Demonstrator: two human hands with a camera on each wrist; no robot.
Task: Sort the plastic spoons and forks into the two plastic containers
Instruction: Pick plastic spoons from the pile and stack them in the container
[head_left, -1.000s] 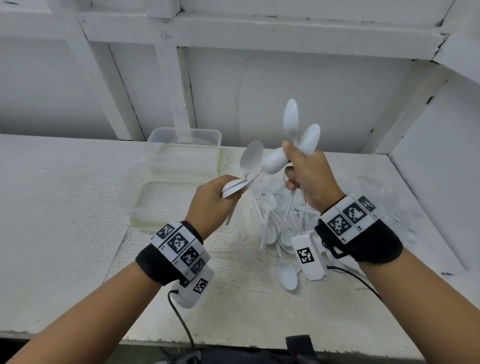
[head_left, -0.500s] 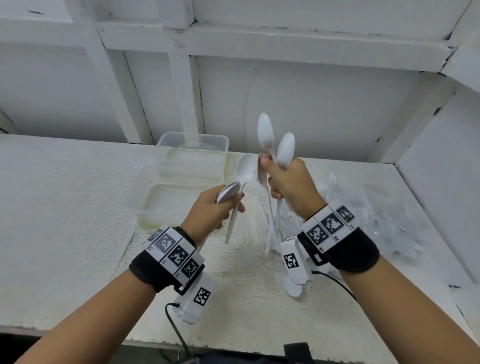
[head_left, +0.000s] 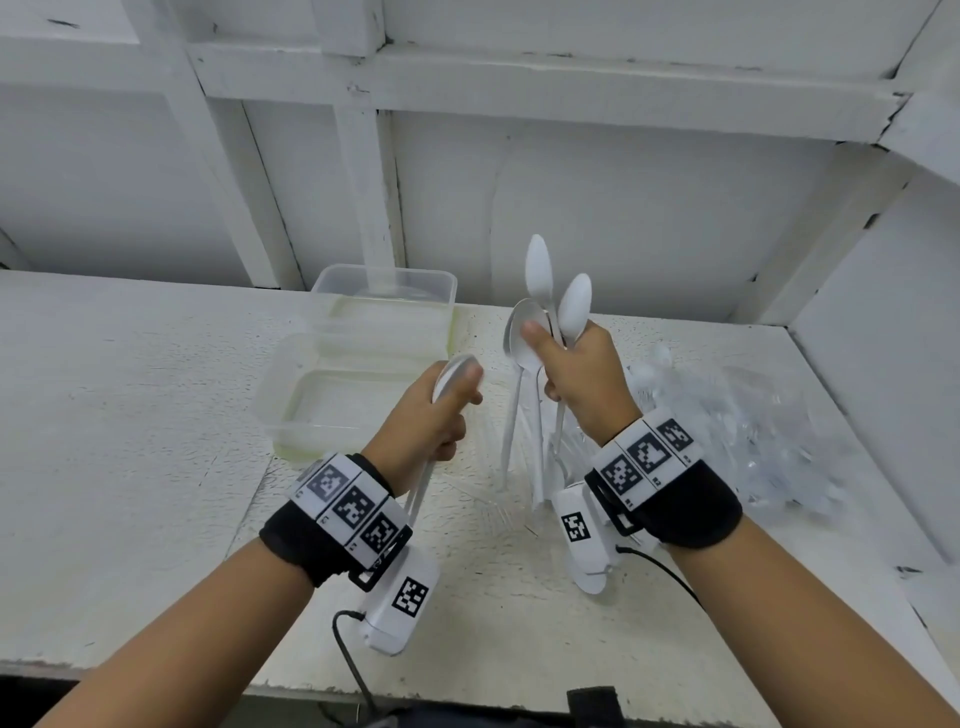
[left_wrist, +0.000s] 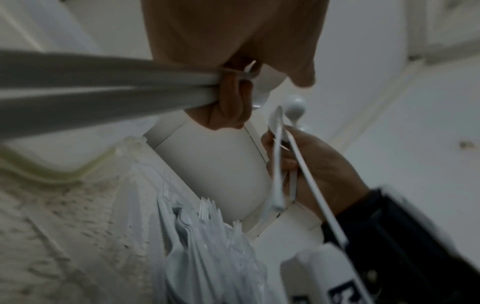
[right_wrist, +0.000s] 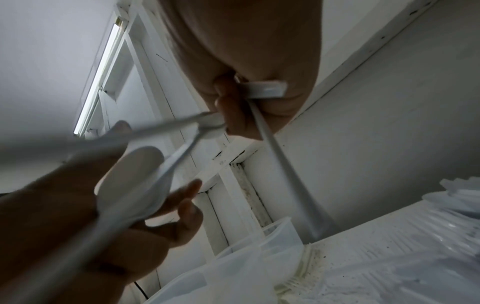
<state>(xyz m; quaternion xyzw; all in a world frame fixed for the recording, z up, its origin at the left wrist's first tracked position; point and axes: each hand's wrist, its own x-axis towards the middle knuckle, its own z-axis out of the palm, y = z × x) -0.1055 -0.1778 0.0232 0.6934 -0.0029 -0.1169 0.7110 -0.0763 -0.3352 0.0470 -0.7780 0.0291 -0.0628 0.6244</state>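
White-painted walls frame the tabletop (head_left: 130, 415) where we sort cutlery: our right hand (head_left: 582, 384) grips a fan of spoons (head_left: 550, 296) upright, bowls up (apparently to keep them together), while our left hand (head_left: 421, 421) clutches more spoons (head_left: 454, 371) just beside two clear containers (head_left: 363, 364). Unsorted forks (left_wrist: 207, 207) lie heaped near our right wrist.
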